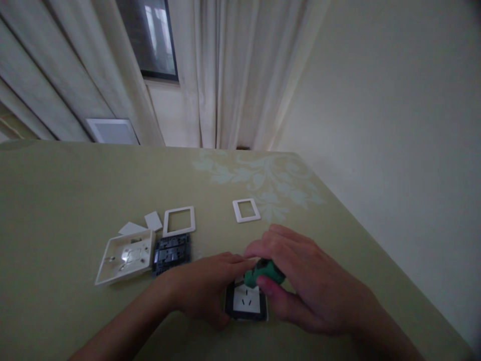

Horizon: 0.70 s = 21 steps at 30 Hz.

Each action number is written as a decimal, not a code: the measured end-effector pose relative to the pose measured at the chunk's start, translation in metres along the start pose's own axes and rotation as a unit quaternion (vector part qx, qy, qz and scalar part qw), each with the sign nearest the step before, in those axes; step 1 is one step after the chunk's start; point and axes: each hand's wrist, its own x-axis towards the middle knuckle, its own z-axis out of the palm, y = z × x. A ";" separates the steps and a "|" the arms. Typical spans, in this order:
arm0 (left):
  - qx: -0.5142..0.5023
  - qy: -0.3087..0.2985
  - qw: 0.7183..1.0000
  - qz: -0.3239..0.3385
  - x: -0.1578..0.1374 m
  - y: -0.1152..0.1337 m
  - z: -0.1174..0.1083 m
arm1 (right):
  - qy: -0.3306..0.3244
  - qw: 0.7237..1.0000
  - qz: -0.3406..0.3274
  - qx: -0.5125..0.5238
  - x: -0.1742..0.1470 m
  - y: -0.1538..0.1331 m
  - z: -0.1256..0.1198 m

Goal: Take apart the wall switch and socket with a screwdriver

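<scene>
A wall socket (247, 302) with a white slotted face and a dark surround lies on the table in front of me. My left hand (205, 283) is closed around its left side, the thumb near the lower left corner. In my right hand (300, 281) is a screwdriver with a green and black handle (265, 273). Its shaft slants down and left toward the upper left part of the socket. Where the tip meets the socket cannot be made out, as fingers and shadow cover it.
To the left lie a white mounting box (126, 256), a dark switch module (172, 252), a white frame (179, 221) and two white plates (153, 220). A smaller white frame (246, 210) lies farther back. A wall (394, 150) borders the table's right side; curtains (240, 75) hang behind.
</scene>
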 end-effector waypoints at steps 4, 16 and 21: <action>-0.001 -0.005 1.000 -0.008 0.000 0.002 -0.002 | 0.060 0.996 0.030 -0.062 -0.003 0.000 0.010; 0.042 -0.019 0.999 -0.009 0.000 0.003 -0.002 | 0.010 0.999 -0.040 0.004 0.002 -0.007 0.011; 0.015 -0.013 1.000 0.006 0.002 0.001 -0.001 | 0.042 0.997 0.038 -0.054 -0.001 0.001 0.013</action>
